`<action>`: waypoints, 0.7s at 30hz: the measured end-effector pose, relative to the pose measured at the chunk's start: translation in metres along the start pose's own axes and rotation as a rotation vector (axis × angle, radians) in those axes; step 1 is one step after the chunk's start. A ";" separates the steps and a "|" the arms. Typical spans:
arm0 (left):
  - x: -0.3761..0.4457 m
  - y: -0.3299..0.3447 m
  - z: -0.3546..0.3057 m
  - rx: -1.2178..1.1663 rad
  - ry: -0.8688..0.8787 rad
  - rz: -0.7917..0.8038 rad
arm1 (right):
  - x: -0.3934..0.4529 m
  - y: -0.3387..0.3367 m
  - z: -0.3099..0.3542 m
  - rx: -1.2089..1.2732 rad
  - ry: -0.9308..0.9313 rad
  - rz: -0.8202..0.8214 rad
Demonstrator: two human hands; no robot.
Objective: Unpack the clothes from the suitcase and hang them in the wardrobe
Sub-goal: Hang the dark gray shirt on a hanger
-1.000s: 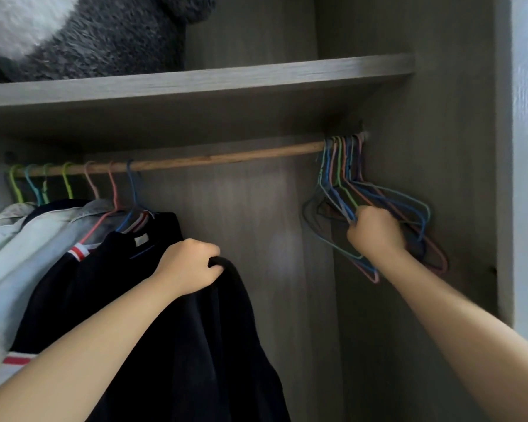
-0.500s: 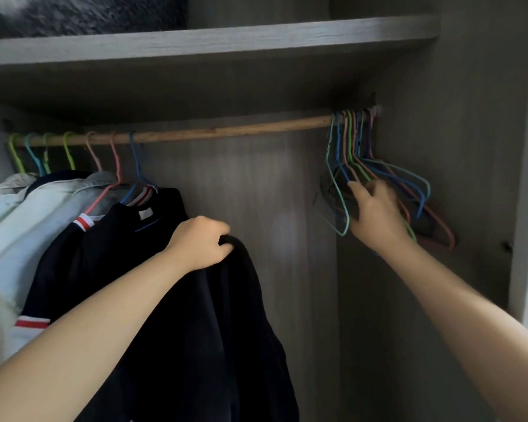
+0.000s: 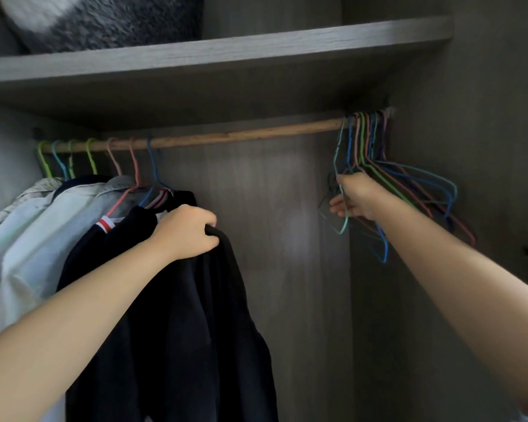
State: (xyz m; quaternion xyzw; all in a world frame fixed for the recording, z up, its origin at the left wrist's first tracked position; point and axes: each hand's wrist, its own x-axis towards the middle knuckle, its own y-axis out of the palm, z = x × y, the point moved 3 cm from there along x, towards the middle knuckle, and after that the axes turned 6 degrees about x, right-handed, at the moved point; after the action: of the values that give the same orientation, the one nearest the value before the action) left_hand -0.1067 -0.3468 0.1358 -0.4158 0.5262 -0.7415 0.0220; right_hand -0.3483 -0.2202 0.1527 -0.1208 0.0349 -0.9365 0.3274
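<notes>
A grey wood-grain wardrobe (image 3: 287, 239) held a brown wooden rail (image 3: 241, 136) under its shelf. Below the rail's middle hung a dark navy garment (image 3: 177, 330), its top bunched in the left hand (image 3: 185, 231). At the rail's right end, the right hand (image 3: 358, 196) pinched a teal wire hanger (image 3: 342, 178) among a cluster of coloured wire hangers (image 3: 409, 184).

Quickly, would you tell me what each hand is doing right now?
Left hand: grips the dark navy fabric garment.
Right hand: pinches a teal wire hanger.
</notes>
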 end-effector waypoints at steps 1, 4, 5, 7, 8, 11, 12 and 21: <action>-0.001 -0.002 0.004 -0.009 -0.004 0.002 | 0.003 0.002 0.003 0.037 0.014 -0.001; -0.008 -0.011 0.014 -0.027 -0.021 -0.003 | 0.009 0.006 0.012 -0.030 0.008 -0.019; -0.010 -0.013 0.017 -0.037 -0.025 -0.003 | 0.013 0.006 0.016 -0.086 -0.022 -0.025; -0.014 -0.017 0.025 -0.060 -0.041 -0.005 | 0.018 0.007 0.026 -0.242 -0.120 -0.047; -0.017 -0.018 0.028 -0.075 -0.058 -0.006 | 0.020 0.007 0.030 -0.291 -0.177 -0.086; -0.023 -0.019 0.040 -0.162 -0.132 -0.001 | 0.022 0.015 0.026 -0.210 -0.291 -0.115; -0.025 -0.018 0.043 -0.210 -0.155 -0.009 | 0.018 0.020 0.017 -0.149 -0.312 -0.074; -0.039 -0.022 0.065 -0.311 -0.287 -0.020 | -0.060 0.072 -0.111 0.175 -0.401 0.205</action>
State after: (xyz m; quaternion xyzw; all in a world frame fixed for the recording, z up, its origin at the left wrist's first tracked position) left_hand -0.0311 -0.3681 0.1364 -0.5207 0.6216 -0.5847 0.0248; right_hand -0.2865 -0.2408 0.0228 -0.2715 -0.1000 -0.8551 0.4302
